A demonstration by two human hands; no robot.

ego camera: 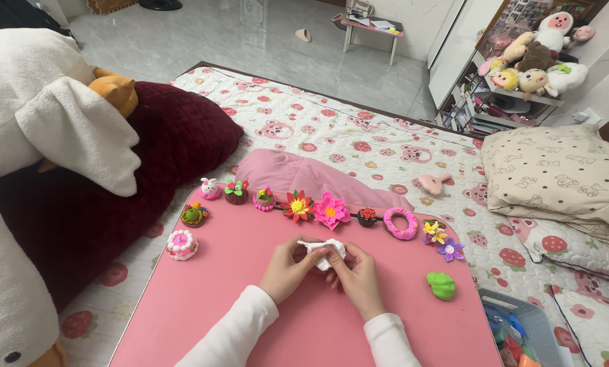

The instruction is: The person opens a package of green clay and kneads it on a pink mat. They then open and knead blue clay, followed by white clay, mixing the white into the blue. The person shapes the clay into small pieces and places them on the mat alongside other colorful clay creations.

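Your left hand [285, 268] and right hand [354, 275] meet at the centre of the frame above the pink surface [236, 299], fingers of both closed on a white lump of clay [323, 251] pinched between them. A green clay piece [442, 285] lies to the right; a pink clay flower [330, 211] sits just above.

Both forearms enter from 6 o'clock in white sleeves and converge toward the centre. Left hand [287, 270]: wrist angled toward 1 o'clock, fingers curled, thumb and fingertips pinched shut. Right hand [356, 275]: wrist angled toward 11 o'clock, fingers bent inward, also pinched shut. The fingertips of the two hands meet; the knuckles face up.
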